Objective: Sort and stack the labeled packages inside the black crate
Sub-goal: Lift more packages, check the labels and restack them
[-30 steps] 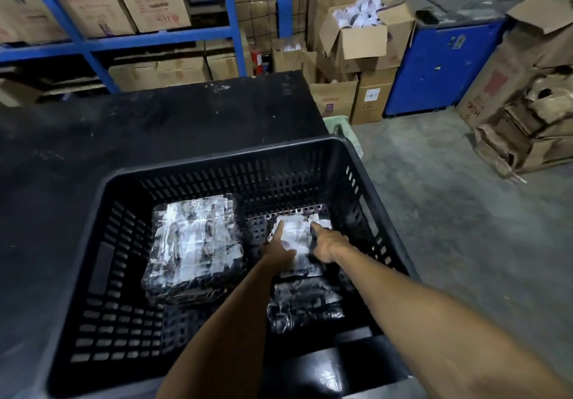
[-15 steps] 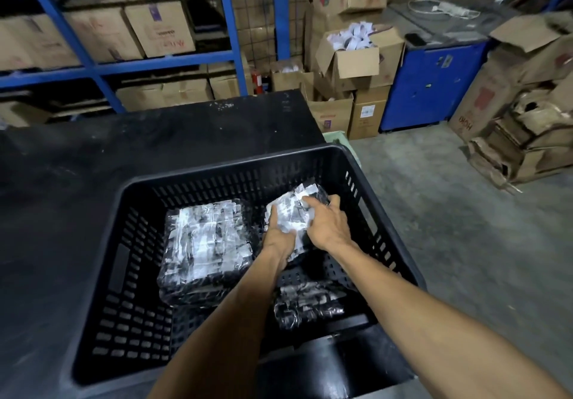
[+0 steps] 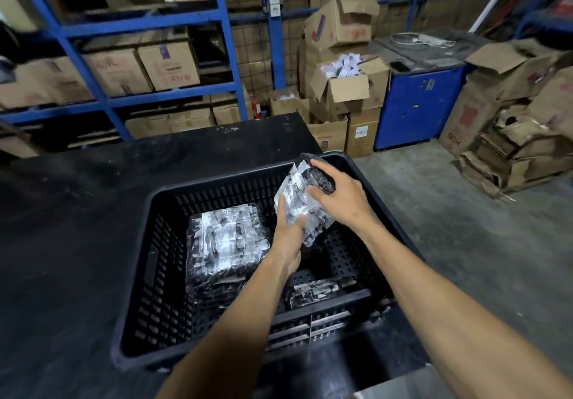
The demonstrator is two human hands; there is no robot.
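A black slatted crate (image 3: 148,274) stands on a black table. A stack of dark plastic-wrapped packages with white labels (image 3: 226,243) fills its left side. A smaller package (image 3: 313,291) lies on the crate floor near the front right. Both hands hold a labeled package (image 3: 297,200) tilted on edge above the crate's right half. My left hand (image 3: 290,240) grips its lower edge. My right hand (image 3: 338,197) grips its upper right end.
The black table (image 3: 77,212) stretches left and behind the crate. Blue shelving (image 3: 148,23) with cardboard boxes lines the back. Open boxes (image 3: 347,85), a blue cabinet (image 3: 418,107) and flattened cardboard (image 3: 511,156) stand on the grey concrete floor at right.
The package lay flat on the crate floor under both hands. It has been lifted and tilted up on edge, above the crate's right side. The view has tilted upward.
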